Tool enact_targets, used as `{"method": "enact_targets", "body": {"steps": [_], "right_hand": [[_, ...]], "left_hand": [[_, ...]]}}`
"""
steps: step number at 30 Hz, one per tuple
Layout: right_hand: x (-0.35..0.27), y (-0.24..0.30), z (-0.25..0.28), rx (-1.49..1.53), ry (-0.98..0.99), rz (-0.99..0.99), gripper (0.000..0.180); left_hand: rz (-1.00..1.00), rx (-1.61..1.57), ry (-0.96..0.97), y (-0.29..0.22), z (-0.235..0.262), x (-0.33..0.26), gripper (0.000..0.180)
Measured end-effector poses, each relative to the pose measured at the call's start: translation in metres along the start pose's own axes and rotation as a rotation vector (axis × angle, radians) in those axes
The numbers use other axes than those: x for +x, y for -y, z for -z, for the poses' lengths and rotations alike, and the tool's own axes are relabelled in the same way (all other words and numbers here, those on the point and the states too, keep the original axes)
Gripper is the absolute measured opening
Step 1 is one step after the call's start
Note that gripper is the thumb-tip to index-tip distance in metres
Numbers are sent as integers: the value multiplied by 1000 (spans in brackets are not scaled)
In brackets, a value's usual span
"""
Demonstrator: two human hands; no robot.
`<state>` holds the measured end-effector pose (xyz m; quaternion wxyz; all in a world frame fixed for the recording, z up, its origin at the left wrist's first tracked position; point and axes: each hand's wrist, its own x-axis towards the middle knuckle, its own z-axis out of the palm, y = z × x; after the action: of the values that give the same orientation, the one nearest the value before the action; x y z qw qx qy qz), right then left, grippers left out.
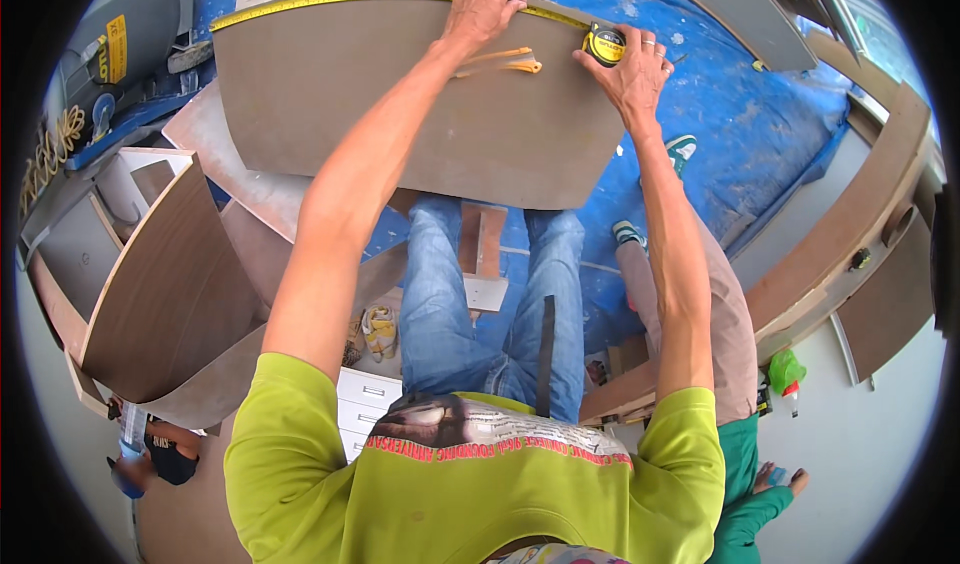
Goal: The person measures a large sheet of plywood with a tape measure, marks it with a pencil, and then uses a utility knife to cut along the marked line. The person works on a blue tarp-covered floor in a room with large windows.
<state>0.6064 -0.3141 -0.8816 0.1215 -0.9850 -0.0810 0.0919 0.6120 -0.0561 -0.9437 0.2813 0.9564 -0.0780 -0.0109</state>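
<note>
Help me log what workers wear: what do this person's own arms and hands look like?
Short lime-green sleeves end above the elbows, leaving both forearms bare. The left hand and right hand are ungloved; each wears silver-coloured rings. No watch shows.

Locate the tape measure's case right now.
In the head view, the tape measure's case is above and right of centre, in the right hand, by the far right corner of the brown board.
</note>
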Motion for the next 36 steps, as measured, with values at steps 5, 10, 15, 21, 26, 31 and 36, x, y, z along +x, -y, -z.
{"method": "enact_targets", "body": {"steps": [5, 10, 15, 21, 26, 31, 36], "right_hand": [[-5, 5, -4, -30, -24, -31, 74], [-10, 3, -10, 26, -113, 100, 66], [-7, 0, -5, 47, -93, 105, 61], [-13, -9, -2, 28, -106, 30, 57], [-13, -20, 3, -10, -76, 35, 57], [-16, -21, 0, 6, -114, 14, 58], [-16, -15, -1, 22, -119, 28, 61]], "left_hand": [[13, -48, -16, -3, 2, 2, 17], [38, -49, -15, -3, 0, 1, 18], [40, -60, -3, -2, 1, -1, 17], [36, -102, -24, -4, 0, -1, 16], [31, -120, -50, 1, -7, -1, 16], [22, -141, -11, 6, -8, -2, 16], [26, -121, -27, 9, -16, -3, 17]]}}
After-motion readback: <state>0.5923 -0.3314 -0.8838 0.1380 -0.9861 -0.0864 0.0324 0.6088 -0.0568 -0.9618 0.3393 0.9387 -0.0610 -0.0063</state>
